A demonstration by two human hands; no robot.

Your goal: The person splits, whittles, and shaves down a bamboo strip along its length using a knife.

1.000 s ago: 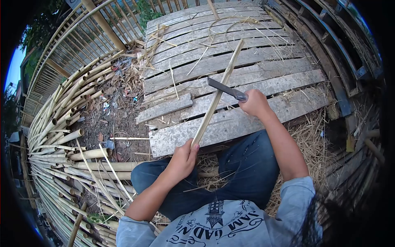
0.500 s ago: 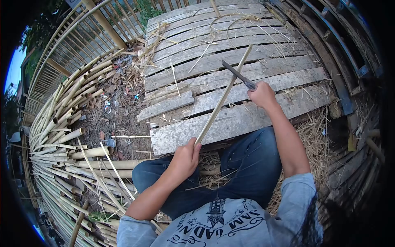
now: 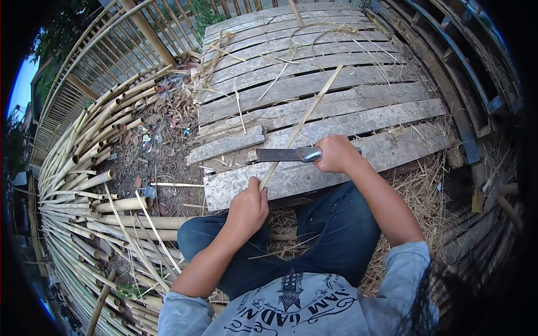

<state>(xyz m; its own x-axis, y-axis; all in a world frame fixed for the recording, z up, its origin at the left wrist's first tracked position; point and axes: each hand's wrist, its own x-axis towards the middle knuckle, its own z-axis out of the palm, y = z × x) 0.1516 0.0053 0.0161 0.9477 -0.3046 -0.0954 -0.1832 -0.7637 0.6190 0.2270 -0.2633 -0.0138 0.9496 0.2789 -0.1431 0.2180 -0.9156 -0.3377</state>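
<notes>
My left hand is closed around the near end of a long, narrow bamboo strip. The strip slants up and away to the right over a platform of weathered wooden slats. In my right hand is the handle of a knife with a dark, straight, flat blade and a shiny metal collar. Its blade points left and lies across the strip a short way above my left hand. Part of the handle is covered by my fingers, and its end shows behind the fist.
A short loose board and thin bamboo slivers lie on the slats. Many bamboo poles are stacked along the left, by a bamboo fence. Shavings cover the ground at right, near a wooden rack.
The knife has come down along the strip towards my left hand, and its blade has turned from pointing up-left to pointing left. My left hand stays nearly in place on the strip.
</notes>
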